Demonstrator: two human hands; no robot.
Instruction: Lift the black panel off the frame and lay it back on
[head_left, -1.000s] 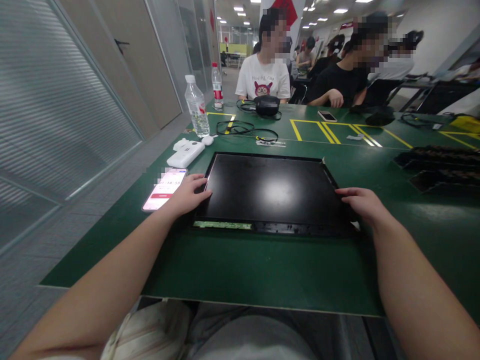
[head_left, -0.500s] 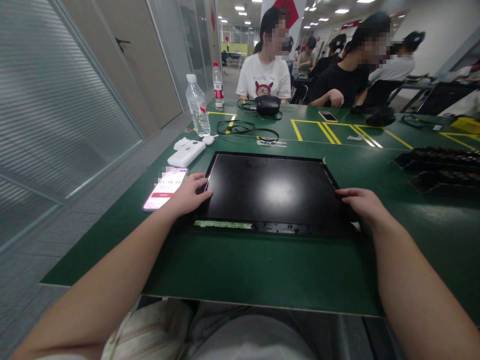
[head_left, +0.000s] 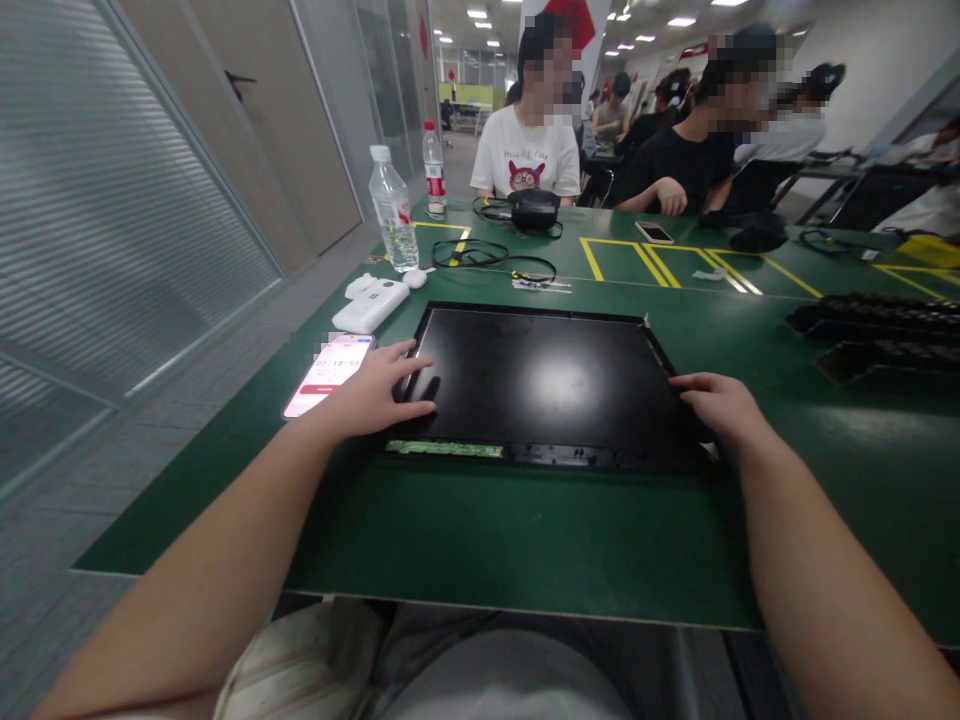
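Observation:
A black LCD panel lies flat on the green table, with a bare green circuit board strip along the left part of its near edge. My left hand is at the panel's left edge, fingers spread out over the frame and onto the screen. Whether its fingertips touch the screen is hard to tell. At the opposite side, my right hand pinches the panel's right edge; part of its fingers is hidden.
Left of the panel lie a lit phone and a white power bank. Behind them stand two water bottles. A black cable runs beyond the panel. Dark metal strips lie at right. People sit across the table.
My left hand has loosened at the left edge; its fingers are spread wider and its thumb sits lower and farther right. My right hand stays at the right edge.

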